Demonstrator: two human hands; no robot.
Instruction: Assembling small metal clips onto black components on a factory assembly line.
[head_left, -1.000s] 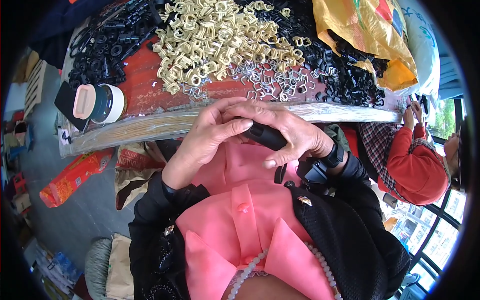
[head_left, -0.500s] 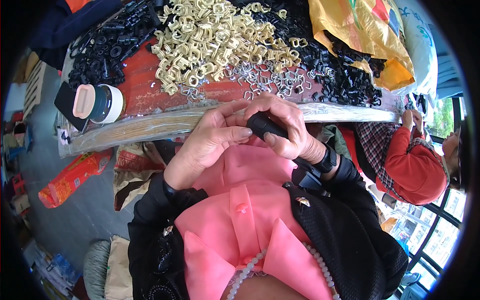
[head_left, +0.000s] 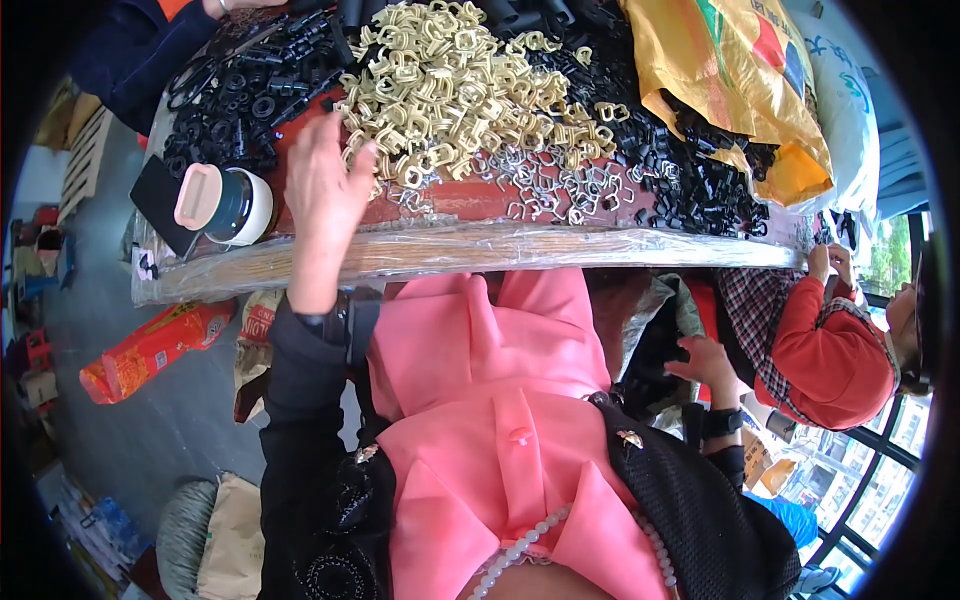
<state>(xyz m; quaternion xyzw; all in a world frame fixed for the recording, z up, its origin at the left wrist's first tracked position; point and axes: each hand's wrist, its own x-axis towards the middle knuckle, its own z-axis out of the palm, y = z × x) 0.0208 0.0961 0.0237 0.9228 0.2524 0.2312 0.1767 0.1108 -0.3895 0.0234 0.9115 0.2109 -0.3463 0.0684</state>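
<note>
My left hand (head_left: 325, 185) reaches over the near part of the red table (head_left: 440, 200), fingers stretched out and nothing seen in them. It is beside the heap of cream plastic clips (head_left: 470, 100) and the black ring-shaped and tubular fittings (head_left: 235, 115). Below the table edge on the right, my right hand (head_left: 708, 362) hangs with fingers apart beside an open greyish sack (head_left: 650, 320) with a dark inside. Bent metal wire clips (head_left: 560, 185) lie in front of the cream heap. Small black plastic parts (head_left: 690, 185) are piled to their right.
A cup (head_left: 250, 210) with a pink-topped lid (head_left: 197, 197) and a dark flat panel (head_left: 160, 205) stand at the table's left. A yellow woven bag (head_left: 720, 60) lies far right. Co-workers' hands show at right (head_left: 832, 262) and far left (head_left: 240, 4). A red bag (head_left: 160, 345) is below.
My hands have parted. The black plastic piece they held is no longer seen in them. The left moved left over the table; the right dropped right beside the sack.
</note>
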